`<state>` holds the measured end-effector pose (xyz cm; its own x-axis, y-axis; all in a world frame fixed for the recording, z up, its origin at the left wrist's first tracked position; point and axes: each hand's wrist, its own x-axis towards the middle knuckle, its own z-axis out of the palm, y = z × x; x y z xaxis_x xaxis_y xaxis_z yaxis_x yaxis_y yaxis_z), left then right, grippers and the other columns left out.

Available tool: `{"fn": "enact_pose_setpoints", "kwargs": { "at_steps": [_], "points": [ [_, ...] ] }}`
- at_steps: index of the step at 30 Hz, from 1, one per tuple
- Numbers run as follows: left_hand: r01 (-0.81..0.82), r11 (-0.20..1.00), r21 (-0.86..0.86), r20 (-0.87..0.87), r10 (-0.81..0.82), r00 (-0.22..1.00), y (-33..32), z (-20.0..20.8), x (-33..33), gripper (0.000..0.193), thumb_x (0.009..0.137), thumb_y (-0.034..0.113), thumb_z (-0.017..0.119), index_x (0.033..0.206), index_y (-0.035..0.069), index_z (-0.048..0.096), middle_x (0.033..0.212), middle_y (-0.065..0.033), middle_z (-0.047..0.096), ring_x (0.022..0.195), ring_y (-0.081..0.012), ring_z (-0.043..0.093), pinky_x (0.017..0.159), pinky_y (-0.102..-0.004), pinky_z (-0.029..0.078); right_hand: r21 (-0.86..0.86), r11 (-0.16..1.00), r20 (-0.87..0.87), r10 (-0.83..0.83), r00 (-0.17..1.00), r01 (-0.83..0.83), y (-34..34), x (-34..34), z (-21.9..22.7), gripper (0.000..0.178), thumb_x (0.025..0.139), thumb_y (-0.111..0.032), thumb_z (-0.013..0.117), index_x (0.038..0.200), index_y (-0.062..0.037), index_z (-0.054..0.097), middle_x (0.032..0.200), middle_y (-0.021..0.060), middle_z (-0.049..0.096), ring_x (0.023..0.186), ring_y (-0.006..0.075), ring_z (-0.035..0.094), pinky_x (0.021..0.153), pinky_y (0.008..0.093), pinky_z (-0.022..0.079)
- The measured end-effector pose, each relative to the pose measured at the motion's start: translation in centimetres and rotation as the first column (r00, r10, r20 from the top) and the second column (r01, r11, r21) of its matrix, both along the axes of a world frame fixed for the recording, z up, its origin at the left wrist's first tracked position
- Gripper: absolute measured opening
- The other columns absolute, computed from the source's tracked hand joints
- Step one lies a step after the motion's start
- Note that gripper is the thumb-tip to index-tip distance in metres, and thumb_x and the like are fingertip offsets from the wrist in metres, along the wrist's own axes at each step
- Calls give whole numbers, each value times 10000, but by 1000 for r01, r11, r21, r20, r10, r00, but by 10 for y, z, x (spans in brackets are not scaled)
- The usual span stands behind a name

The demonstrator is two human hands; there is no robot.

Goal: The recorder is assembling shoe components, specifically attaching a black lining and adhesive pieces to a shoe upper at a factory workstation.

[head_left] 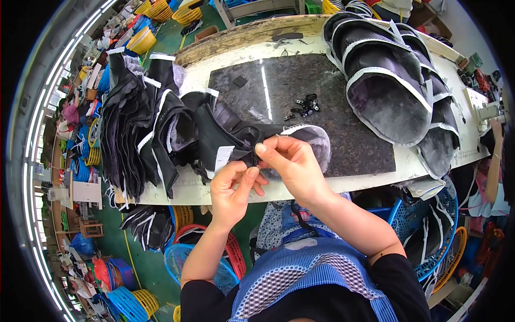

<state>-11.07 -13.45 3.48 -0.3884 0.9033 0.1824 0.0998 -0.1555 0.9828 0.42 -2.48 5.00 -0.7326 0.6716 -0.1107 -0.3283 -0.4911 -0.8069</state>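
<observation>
A black fur-lined boot upper [212, 131] with white zigzag edging lies near the front of the table, its grey fleece end spread to the right. My right hand [289, 161] is closed, thumb and forefinger pinching the upper's dark edge. Just left of it and lower, my left hand [230, 193] is also closed, its fingertips drawn together beside a small dark part at that edge. What sits between the left fingers is hidden. Beyond my hands, a small heap of black and silver pieces, apparently zipper sliders [307, 105], rests on a dark stone slab [338, 129].
Stacked black uppers [123, 129] crowd the table's left side. Nested fur-lined boot shafts [389, 102] stand at the right. Below the table edge are a blue basket [399, 231] at right and a red basket [236, 255] at left. Another person's arm [494, 161] shows far right.
</observation>
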Motion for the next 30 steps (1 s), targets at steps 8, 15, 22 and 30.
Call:
{"fn": "enact_pose_setpoints", "kwargs": {
  "at_steps": [8, 15, 22, 30],
  "points": [
    [-132, 990, 53, -202, 140, 969, 4, -2, 0, 99, 927, 50, 600, 941, -40, 560, 758, -128, 669, 643, -169, 666, 539, -265, 530, 349, 937, 130, -37, 991, -11, 0, 8, 1, 140, 912, -96, 622, 868, 36, 632, 720, 15, 625, 667, 25, 535, 559, 214, 442],
    [-241, 959, 149, -582, 282, 763, 8, -6, -1, 81, 899, 0, 621, 832, -44, 629, 733, -87, 665, 602, -121, 626, 555, -222, 480, 863, 505, 207, -315, 926, -22, 7, 13, 9, 95, 865, -57, 605, 857, 37, 589, 584, 186, 576, 509, 291, 606, 467, 357, 447],
    [-278, 958, 66, -151, 285, 947, 16, -1, 9, 112, 885, 52, 665, 923, -51, 683, 768, -80, 687, 601, -112, 614, 544, -228, 478, 919, 340, 310, -307, 900, -201, 13, 13, 8, 89, 851, -49, 544, 842, -5, 466, 576, 196, 553, 546, 397, 564, 468, 483, 409],
    [-276, 961, -13, 124, 276, 953, 25, 6, 19, 154, 915, 117, 649, 927, -36, 654, 741, -53, 641, 555, -88, 548, 511, -218, 444, 928, 302, 319, -348, 881, -217, 9, 12, 6, 80, 878, -45, 518, 843, -6, 459, 607, 184, 571, 576, 396, 577, 480, 450, 435]
  ]
}}
